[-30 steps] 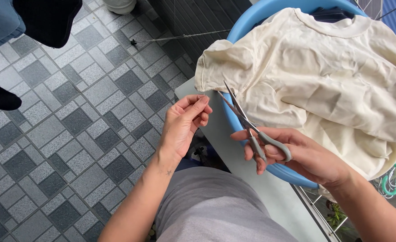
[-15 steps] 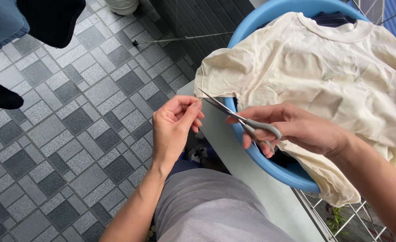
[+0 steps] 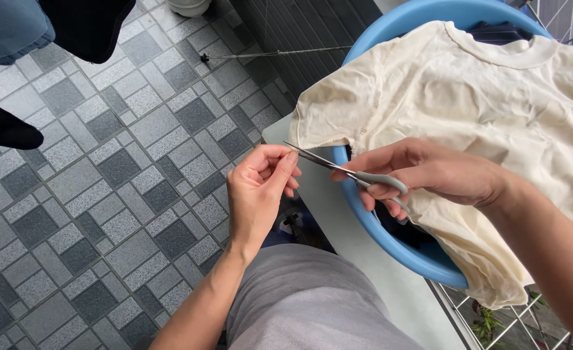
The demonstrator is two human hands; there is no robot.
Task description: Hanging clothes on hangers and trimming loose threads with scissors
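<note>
While my right hand [image 3: 429, 175] keeps a closed grip on the grey-handled scissors [image 3: 358, 174], blades nearly together beside the cream shirt [image 3: 494, 110] draped over the blue basin [image 3: 422, 256], my left hand [image 3: 257, 191] pinches fingertips touching the blade tip.

Right hand [image 3: 429, 175] holds scissors [image 3: 345, 170], tips touching left hand [image 3: 260, 188]

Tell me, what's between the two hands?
In the head view, the scissors' blades span from the right hand to the left hand.
</note>
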